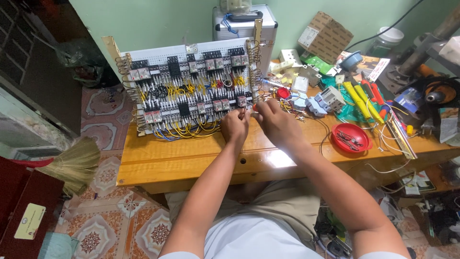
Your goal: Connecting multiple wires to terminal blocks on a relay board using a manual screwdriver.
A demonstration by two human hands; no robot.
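Observation:
A white perforated panel [158, 52] packed with relays, terminal blocks and yellow, blue and red wires leans on the wooden workbench [191, 160]. My left hand [234, 125] and my right hand [274, 120] meet at the panel's lower right corner, fingers pinched together around something thin, likely a wire end; it is too small to make out. A relay [241, 101] sits just above my fingertips.
A red dish [351, 137] with small metal parts lies right of my hands. Yellow and red handled screwdrivers [359, 98], grey breakers [328, 100], a cardboard box [325, 36] and a metal case [244, 29] crowd the bench's back right. A broom [72, 163] leans at left.

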